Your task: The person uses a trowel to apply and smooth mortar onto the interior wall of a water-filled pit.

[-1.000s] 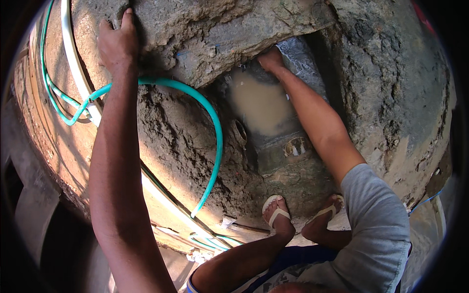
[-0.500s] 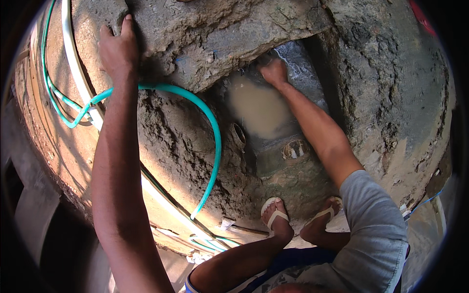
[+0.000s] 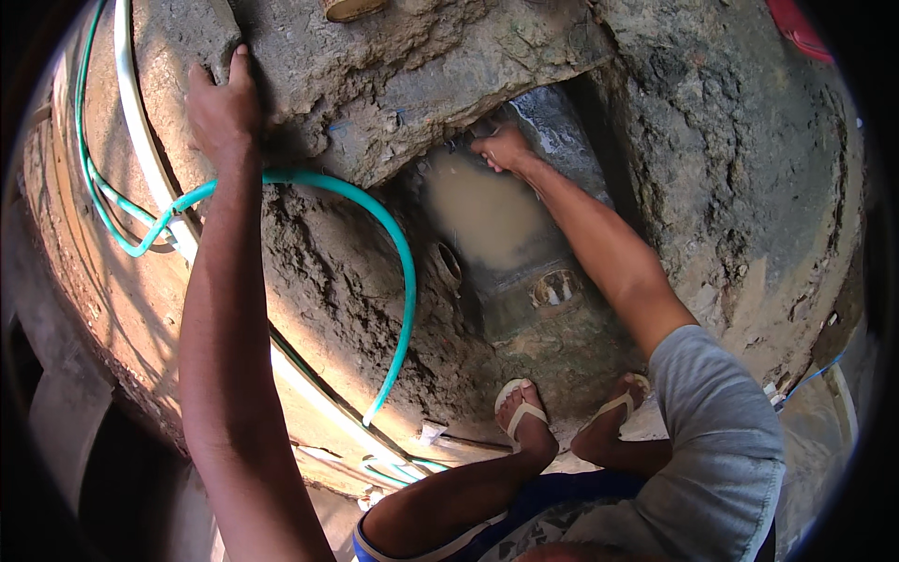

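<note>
My left hand (image 3: 225, 114) leans on the rough, muddy slab (image 3: 290, 70) at the upper left, thumb and fingers apart, beside the end of a grey flat piece (image 3: 223, 28). My right hand (image 3: 506, 148) is inside the pit, just above the cloudy brown puddle (image 3: 482, 211). Its fingers are curled closed under the slab's overhang; whatever they may hold is hidden in the shadow there. A green hose (image 3: 398, 244) arches across the dug earth, passing by my left forearm.
A pipe opening (image 3: 449, 265) sticks out of the pit's left side. Another hole (image 3: 555, 288) with white bits lies nearer my sandalled feet (image 3: 522, 412). A long white pipe (image 3: 139, 112) runs down the left. Something red (image 3: 799, 28) is at the upper right.
My right hand has drawn slightly back and left, its curled fingers now showing more above the puddle. The view has shifted a little; my left hand stays on the slab.
</note>
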A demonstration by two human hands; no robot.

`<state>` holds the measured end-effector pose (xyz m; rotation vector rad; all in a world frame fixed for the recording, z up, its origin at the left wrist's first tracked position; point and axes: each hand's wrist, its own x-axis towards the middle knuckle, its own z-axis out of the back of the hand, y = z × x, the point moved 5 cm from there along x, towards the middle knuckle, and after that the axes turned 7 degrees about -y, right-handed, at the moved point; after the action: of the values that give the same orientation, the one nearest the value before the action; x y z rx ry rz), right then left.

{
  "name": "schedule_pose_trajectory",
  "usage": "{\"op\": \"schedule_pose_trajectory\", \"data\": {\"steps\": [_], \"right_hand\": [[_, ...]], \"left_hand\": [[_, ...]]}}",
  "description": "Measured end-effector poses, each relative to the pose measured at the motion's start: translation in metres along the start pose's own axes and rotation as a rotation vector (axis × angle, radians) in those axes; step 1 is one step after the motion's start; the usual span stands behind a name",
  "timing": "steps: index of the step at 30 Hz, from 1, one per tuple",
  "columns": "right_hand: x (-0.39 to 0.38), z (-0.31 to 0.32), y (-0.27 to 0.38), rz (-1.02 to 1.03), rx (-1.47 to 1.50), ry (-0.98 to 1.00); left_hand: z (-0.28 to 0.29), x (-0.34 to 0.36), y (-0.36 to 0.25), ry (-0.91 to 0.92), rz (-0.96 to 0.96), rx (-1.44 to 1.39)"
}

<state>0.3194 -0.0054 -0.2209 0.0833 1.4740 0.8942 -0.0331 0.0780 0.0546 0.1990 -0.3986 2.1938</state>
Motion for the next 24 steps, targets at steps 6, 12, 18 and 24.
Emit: {"op": "schedule_pose_trajectory", "data": {"steps": [6, 12, 18, 24], "right_hand": [[0.043, 0.008, -0.008, 0.444, -0.399, -0.431], [0.066, -0.027, 0.000, 0.805, -0.500, -0.608], [0.078, -0.041, 0.010, 0.626, -0.758, -0.331], [0.069, -0.021, 0.008, 0.623, -0.529, -0.416]], "left_hand": [[-0.002, -0.001, -0.003, 0.053, 0.002, -0.005], [-0.004, -0.002, 0.003, 0.012, 0.001, -0.049], [-0.003, 0.000, 0.013, -0.021, -0.018, -0.059], [-0.006, -0.002, -0.002, -0.004, -0.007, -0.061]]}}
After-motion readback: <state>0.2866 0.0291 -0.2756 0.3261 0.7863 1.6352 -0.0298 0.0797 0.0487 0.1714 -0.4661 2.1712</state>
